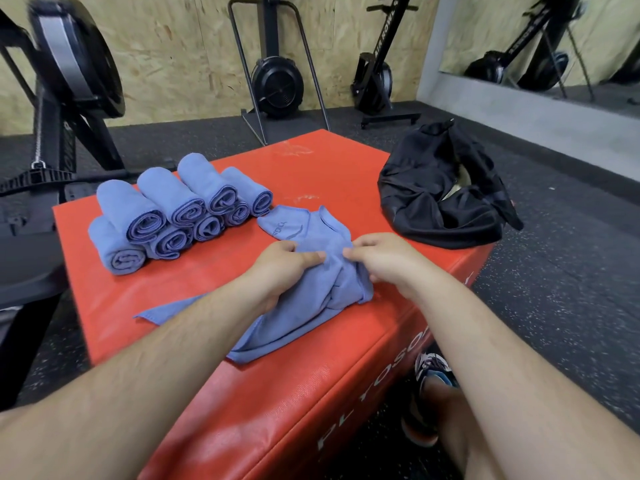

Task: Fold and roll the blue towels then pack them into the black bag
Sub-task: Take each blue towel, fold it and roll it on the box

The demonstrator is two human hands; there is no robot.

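Bright, even indoor light from overhead. Shadows soft and short, faint beneath the towel (298,317). Dull sheen on the box (311,168) top. Wide-angle bowing at the edges; mirror (540,39) edge slants. Rower (69,57) top left blurred; centre sharp.

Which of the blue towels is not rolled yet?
The crumpled towel at the front of the red box, gripped by the left hand and the right hand. It lies loose; the others are tight rolls stacked at the left.
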